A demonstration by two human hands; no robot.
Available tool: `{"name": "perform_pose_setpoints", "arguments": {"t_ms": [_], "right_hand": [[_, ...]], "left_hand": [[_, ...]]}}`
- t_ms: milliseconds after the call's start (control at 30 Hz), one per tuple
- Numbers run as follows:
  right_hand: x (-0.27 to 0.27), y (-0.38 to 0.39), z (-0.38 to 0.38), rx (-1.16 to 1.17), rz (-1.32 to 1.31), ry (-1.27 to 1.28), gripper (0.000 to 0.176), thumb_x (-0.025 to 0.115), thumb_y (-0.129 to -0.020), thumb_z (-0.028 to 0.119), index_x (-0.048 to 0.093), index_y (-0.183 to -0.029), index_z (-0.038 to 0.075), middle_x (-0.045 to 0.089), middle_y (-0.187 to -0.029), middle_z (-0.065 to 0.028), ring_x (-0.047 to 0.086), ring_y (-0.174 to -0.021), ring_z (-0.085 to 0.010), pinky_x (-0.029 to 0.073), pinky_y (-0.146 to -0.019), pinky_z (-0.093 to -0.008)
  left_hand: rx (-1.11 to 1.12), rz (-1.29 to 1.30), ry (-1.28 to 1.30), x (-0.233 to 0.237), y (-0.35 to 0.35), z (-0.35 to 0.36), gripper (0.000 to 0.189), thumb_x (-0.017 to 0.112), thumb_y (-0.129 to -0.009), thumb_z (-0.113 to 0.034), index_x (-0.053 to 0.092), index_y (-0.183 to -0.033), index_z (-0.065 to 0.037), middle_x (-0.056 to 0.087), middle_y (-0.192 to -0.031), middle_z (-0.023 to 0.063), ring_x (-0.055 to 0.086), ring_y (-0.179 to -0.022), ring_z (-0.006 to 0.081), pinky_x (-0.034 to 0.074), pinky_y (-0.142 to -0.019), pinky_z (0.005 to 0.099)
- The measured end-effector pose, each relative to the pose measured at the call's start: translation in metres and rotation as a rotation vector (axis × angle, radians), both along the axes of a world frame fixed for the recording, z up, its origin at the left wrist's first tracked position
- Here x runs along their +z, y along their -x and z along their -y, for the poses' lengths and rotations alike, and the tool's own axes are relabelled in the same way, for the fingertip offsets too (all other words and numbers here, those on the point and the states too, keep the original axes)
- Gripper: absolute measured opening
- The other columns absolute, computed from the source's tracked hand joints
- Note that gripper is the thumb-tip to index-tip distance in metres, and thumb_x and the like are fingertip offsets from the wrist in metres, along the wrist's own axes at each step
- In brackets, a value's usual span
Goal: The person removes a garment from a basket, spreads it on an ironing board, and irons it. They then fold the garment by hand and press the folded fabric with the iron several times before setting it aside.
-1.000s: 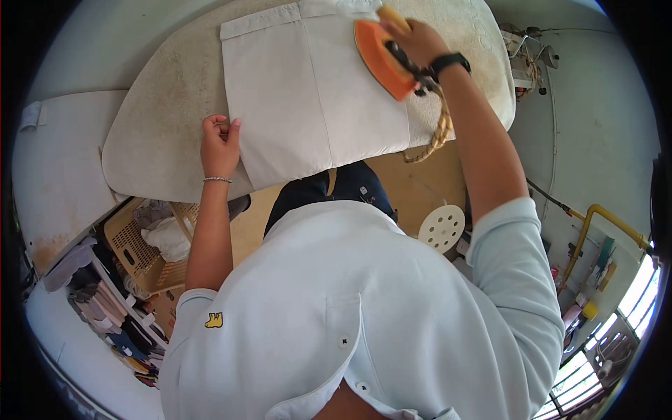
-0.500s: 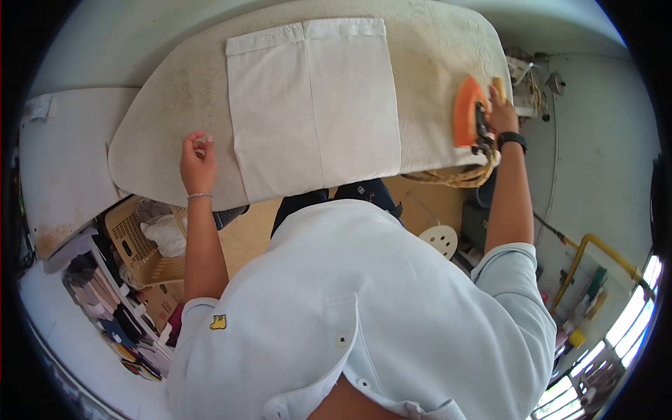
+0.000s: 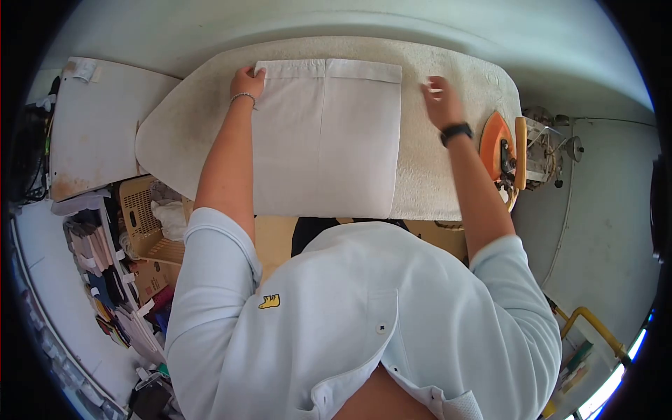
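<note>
A pale cloth piece (image 3: 325,147) with a folded band along its far edge and a seam down its middle lies flat on the padded ironing board (image 3: 430,185). At its far left corner, my left hand (image 3: 248,84) pinches the cloth edge between thumb and fingers. My right hand (image 3: 442,103) is in the air over the board, right of the cloth, fingers partly curled and apart, slightly blurred, holding nothing. The orange iron (image 3: 494,147) with a wooden handle rests at the board's right end, beyond my right hand.
A white panel (image 3: 105,126) adjoins the board's left end. Below it stand a tan plastic basket (image 3: 143,217) with cloth inside and a stack of folded clothes (image 3: 94,245). Metal fittings (image 3: 549,157) and a yellow pipe (image 3: 595,322) are at the right.
My right hand has let go of the iron and moved left toward the cloth. My left hand has moved from the bare board to the cloth's far left corner and gripped it.
</note>
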State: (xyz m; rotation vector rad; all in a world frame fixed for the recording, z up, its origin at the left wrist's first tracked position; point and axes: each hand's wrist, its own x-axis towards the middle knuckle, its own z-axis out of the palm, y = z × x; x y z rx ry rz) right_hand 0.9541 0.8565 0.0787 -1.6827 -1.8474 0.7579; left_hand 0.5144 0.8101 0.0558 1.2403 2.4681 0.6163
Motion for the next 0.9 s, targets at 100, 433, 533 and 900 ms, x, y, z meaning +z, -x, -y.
{"name": "perform_pose_setpoints", "arguments": {"t_ms": [100,433,533,900], "right_hand": [[-0.021,0.055,-0.026,-0.143,0.024,0.189,0.048,0.072,-0.077,0.041,0.064,-0.104,0.002,0.068,-0.098,-0.0144,0.065,-0.093,-0.0266,0.050,-0.082,-0.0344],[0.076,0.012,0.021,0.135,-0.747,0.251,0.017,0.068,-0.086,0.011,0.055,-0.097,0.008,0.066,-0.089,-0.0028,0.063,-0.082,-0.0115,0.050,-0.072,-0.0246],[0.149,-0.012,0.083,0.200,-0.842,0.109,0.019,0.069,-0.085,0.007,0.055,-0.098,0.007,0.067,-0.091,-0.0023,0.062,-0.082,-0.0092,0.050,-0.073,-0.0232],[0.357,-0.058,0.157,0.420,-1.122,-0.463,0.022,0.057,-0.088,0.000,0.054,-0.109,-0.005,0.062,-0.108,-0.0133,0.063,-0.100,-0.0218,0.053,-0.085,-0.0330]], "left_hand": [[0.012,0.126,-0.001,0.006,0.003,-0.004,0.043,0.068,-0.082,-0.035,0.063,-0.109,-0.002,0.069,-0.094,0.0119,0.066,-0.090,0.0223,0.050,-0.082,0.0338],[-0.097,0.735,-0.572,0.130,0.004,0.107,0.022,0.071,-0.086,-0.018,0.064,-0.100,-0.003,0.065,-0.089,-0.0001,0.059,-0.077,0.0068,0.047,-0.069,0.0218],[-0.230,0.729,-0.624,0.189,0.004,0.171,0.021,0.071,-0.086,-0.015,0.064,-0.101,-0.004,0.065,-0.087,-0.0009,0.059,-0.077,0.0066,0.047,-0.067,0.0212],[-0.623,0.736,-1.139,0.393,0.024,0.234,0.032,0.053,-0.095,-0.009,0.051,-0.124,0.005,0.057,-0.125,0.0124,0.051,-0.119,0.0218,0.036,-0.103,0.0373]]}}
